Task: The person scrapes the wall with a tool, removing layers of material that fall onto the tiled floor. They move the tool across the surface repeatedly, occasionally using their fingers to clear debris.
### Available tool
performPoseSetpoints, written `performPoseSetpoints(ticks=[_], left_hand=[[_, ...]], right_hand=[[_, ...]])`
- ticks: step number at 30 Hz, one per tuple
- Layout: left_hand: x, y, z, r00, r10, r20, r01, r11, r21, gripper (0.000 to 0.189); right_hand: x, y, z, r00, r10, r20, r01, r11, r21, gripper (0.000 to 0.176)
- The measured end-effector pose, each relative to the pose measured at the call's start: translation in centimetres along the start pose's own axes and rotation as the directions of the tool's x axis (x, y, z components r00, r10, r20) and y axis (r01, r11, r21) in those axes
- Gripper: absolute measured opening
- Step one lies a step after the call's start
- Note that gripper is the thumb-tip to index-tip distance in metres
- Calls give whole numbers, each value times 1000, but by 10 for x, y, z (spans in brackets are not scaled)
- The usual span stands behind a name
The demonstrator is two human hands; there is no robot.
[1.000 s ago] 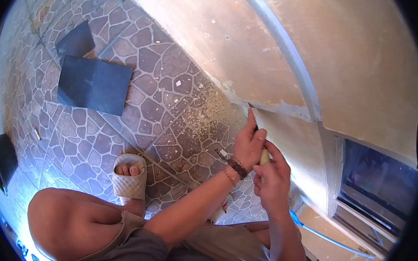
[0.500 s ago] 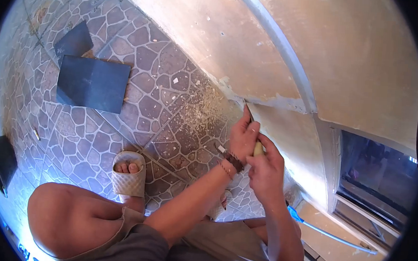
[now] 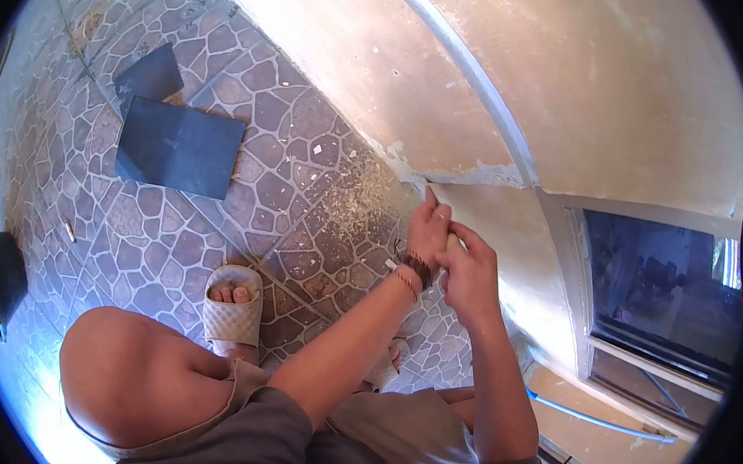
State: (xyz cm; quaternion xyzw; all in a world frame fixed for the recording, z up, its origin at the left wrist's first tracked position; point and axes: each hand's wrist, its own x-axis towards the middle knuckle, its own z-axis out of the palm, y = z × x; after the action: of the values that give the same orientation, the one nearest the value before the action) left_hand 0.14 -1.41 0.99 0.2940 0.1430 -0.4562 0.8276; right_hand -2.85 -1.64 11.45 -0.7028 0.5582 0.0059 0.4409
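Right hand (image 3: 469, 276) clenched on pale-yellow-handled scraper (image 3: 454, 239), left hand (image 3: 427, 231) gripping its front — tip at bottom edge of beige plaster wall (image 3: 356, 61). Pale chips (image 3: 352, 198) litter stone-patterned floor (image 3: 158, 244): scraping apparently part-done — more edge left.

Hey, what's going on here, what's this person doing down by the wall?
A crouching person holds a pale-handled tool in both hands. The right hand grips the handle, and the left hand guides its tip against the wall at a scraped patch low down. Just below, pale chips lie on the tiled floor.
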Motion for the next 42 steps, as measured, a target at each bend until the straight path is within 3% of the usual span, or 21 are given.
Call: performPoseSetpoints(ticks=[2, 5, 9, 10, 13, 14, 17, 18, 19, 20, 21, 22, 23, 25, 26, 29, 33, 34, 36, 41, 42], left_hand=[[-7, -7, 5, 999, 12, -38, -9, 998, 70, 33], [3, -3, -2, 991, -117, 63, 108, 985, 138, 35], [-10, 6, 18, 997, -44, -67, 45, 999, 15, 19], [-2, -3, 16, 989, 145, -35, -136, 972, 189, 22], [-5, 1, 15, 999, -39, -36, 43, 992, 115, 29], [-10, 4, 13, 1000, -1, -14, 3, 993, 120, 27], [1, 2, 12, 996, 76, -51, -57, 953, 297, 45], [17, -10, -1, 996, -6, -93, 30, 966, 257, 45], [15, -8, -4, 998, -5, -65, 18, 980, 198, 41], [13, -3, -7, 999, 9, -40, -4, 990, 139, 37], [11, 1, -12, 1000, 23, -20, -22, 996, 83, 35], [4, 1, -17, 994, 87, 65, -99, 971, 219, 37], [4, -1, -15, 996, 79, 40, -87, 969, 230, 40], [2, -1, 5, 998, 60, -6, -57, 968, 244, 47], [-3, 5, 12, 1000, 16, -16, -15, 996, 87, 49], [-8, 13, 7, 1000, -21, 5, 20, 992, 124, 51], [7, -4, 2, 994, -43, -97, 61, 979, 194, 51], [16, -8, -7, 999, 43, -33, -41, 997, 64, 53], [4, -6, -2, 998, 33, -46, -32, 999, 23, 37], [11, -3, -3, 996, -23, -84, 37, 985, 171, 29], [13, -2, -7, 998, 41, -50, -38, 998, 57, 26]], right_hand=[[-7, -4, -3, 1000, -7, -12, 7, 1000, 10, 45], [-9, -11, -5, 999, 22, -26, -21, 999, 30, 46], [-14, -17, -10, 999, 44, -4, -44, 997, 68, 48], [-12, -23, -11, 999, 42, 11, -43, 996, 83, 48], [-16, -31, -20, 994, 108, 30, -111, 985, 134, 49], [-19, -31, -19, 993, 118, 30, -121, 985, 122, 49], [-9, -32, -14, 988, 135, 77, -145, 979, 140, 48], [4, -20, -9, 987, 128, 93, -140, 980, 141, 48], [18, -10, -5, 989, 100, 107, -115, 983, 141, 47], [22, 2, 3, 996, 52, 77, -49, 998, -36, 45], [15, 0, 4, 999, 8, 40, -7, 1000, -23, 44], [1, -3, 3, 1000, -19, 1, 19, 1000, -9, 43], [-8, -10, 2, 998, -49, -38, 50, 999, 2, 42], [-8, -23, -7, 999, 48, 5, -49, 996, 80, 44], [-7, -29, -9, 998, 66, 18, -68, 993, 97, 44], [-11, -23, -11, 996, 88, 34, -90, 993, 72, 46], [6, -5, -9, 996, 55, 74, -59, 997, 52, 45], [8, -1, -7, 998, 20, 60, -22, 999, 26, 45], [4, 9, -1, 996, -88, 6, 88, 994, -61, 45], [8, -5, 0, 997, 62, 34, -64, 995, 72, 44], [12, 0, 2, 996, 83, 30, -85, 994, 66, 44]])
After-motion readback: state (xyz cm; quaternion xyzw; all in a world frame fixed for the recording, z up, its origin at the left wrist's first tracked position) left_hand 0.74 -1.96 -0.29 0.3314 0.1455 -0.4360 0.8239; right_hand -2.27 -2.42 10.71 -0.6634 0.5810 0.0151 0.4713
